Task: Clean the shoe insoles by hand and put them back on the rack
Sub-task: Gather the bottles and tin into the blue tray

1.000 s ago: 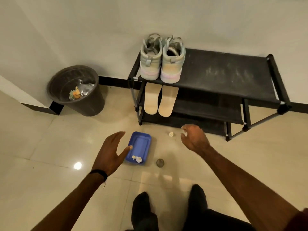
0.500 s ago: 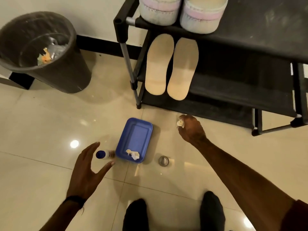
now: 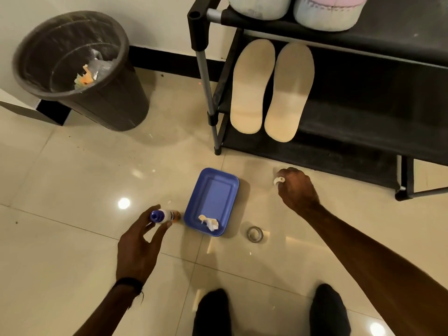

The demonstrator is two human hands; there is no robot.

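From the head camera, looking down at a glossy tiled floor [image 3: 72, 238]: the left hand [image 3: 138, 248] reaches toward a small white bottle with a blue cap [image 3: 163, 215] standing on the floor, its fingers [image 3: 145, 224] loosely spread around the cap and not yet closed on it; whether the thumb touches the bottle is hard to tell. The right hand [image 3: 297, 189] is farther off and to the right, its fingers curled and pinching a small white piece [image 3: 278, 180] just above the floor, near the foot of the black shoe rack [image 3: 363, 132]. Between the hands lies a blue tray [image 3: 213, 197] with a crumpled white scrap [image 3: 209, 222] in its near end. A small metal ring [image 3: 254, 234] sits on the floor just right of the tray. The two beige insoles [image 3: 271, 89] lie side by side on the rack's middle shelf, heels toward the camera and hanging over its near edge. Above them, on the top shelf, stand two pale shoes [image 3: 293, 8], only their heels in view. At far left a dark waste bin [image 3: 80, 71] holds some scraps. Two dark-socked feet [image 3: 271, 311] show at the near edge.
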